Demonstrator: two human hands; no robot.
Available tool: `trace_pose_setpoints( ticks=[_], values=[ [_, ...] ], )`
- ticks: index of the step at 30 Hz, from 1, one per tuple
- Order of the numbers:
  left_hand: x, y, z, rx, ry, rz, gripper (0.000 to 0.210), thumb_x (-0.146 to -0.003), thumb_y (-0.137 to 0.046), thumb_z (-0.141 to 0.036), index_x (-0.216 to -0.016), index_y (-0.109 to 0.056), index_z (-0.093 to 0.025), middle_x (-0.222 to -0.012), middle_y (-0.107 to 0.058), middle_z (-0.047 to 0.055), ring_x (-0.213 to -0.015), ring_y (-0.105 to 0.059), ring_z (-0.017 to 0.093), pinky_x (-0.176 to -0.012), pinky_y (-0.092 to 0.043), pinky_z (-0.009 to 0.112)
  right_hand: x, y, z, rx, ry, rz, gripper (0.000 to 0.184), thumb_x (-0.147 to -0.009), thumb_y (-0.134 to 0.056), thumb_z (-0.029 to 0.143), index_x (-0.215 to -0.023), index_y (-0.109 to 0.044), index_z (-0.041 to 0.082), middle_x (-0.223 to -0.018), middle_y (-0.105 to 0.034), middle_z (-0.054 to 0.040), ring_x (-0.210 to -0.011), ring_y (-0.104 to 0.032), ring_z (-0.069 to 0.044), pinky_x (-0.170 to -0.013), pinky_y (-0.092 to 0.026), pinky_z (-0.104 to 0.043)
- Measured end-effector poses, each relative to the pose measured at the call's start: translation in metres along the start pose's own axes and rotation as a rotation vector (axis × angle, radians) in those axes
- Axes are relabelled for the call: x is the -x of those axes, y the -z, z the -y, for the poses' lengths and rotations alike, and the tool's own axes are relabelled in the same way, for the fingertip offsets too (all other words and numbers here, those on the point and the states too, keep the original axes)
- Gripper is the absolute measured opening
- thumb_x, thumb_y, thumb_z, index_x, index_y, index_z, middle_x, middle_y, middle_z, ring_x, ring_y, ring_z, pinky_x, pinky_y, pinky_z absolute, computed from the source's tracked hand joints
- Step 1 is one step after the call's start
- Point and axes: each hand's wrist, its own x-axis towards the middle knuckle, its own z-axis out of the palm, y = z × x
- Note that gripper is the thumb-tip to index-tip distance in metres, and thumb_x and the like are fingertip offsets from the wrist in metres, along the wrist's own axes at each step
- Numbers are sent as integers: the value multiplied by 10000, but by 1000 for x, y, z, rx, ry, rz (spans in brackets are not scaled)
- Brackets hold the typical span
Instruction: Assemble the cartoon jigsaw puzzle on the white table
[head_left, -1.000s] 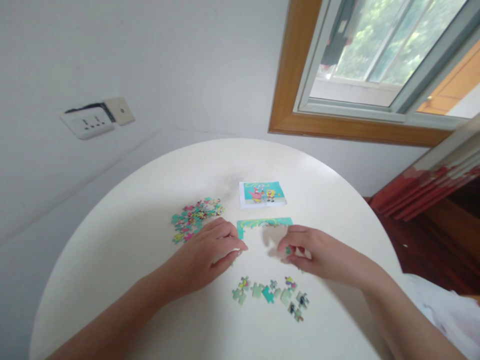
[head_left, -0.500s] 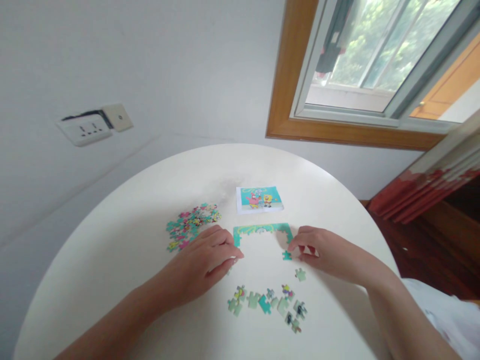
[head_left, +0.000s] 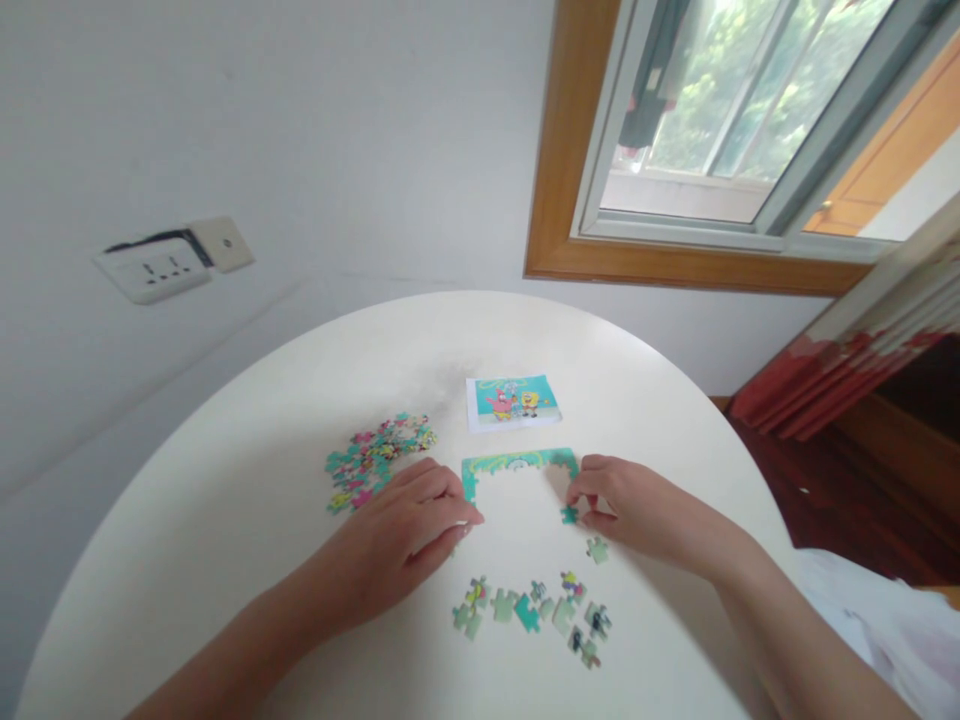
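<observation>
A partly joined jigsaw border in teal and yellow lies on the white round table, with a top row and short sides. My right hand is at its right side, index finger and thumb closed at a teal puzzle piece below that edge. At the left side rests my left hand, index finger and thumb pinched together; whatever lies between them is hidden. The hand covers part of the border's left side. A pale green puzzle piece lies just below my right hand.
Several loose pieces are spread nearer me. A heap of mixed puzzle pieces sits left of the border, partly behind my left hand. Beyond the border lies a cartoon reference picture. The wall and window stand behind the table.
The view has shifted slightly. My right index finger and thumb have moved a little closer together at the teal puzzle piece. My left hand stays almost still.
</observation>
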Motion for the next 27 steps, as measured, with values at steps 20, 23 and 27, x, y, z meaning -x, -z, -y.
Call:
trace_pose_setpoints(
  ticks=[20, 23, 27],
  values=[
    [0, 0, 0, 7, 11, -3, 213, -930, -447, -154, -991, -641, -219, -913, -573, 42, -903, -500, 184, -807, -371, 315, -7, -8, 1, -44, 69, 3, 193, -763, -582, 121, -908, -678, 207, -874, -626, -29, -764, -584, -147, -694, -420, -244],
    [0, -1, 0, 8, 8, -7, 215, -931, -444, -150, -989, -640, -217, -912, -572, 42, -902, -499, 183, -810, -369, 319, -7, -10, 1, -44, 81, 13, 186, -774, -582, 125, -912, -676, 206, -873, -622, -32, -778, -587, -151, -698, -423, -245],
    [1, -1, 0, 8, 14, 0, 210, -929, -452, -154, -990, -643, -220, -910, -572, 41, -900, -498, 183, -811, -367, 320, -7, -11, 1, -53, 90, 15, 177, -776, -586, 122, -901, -673, 212, -878, -620, -27, -807, -590, -152, -712, -423, -243]
  ],
)
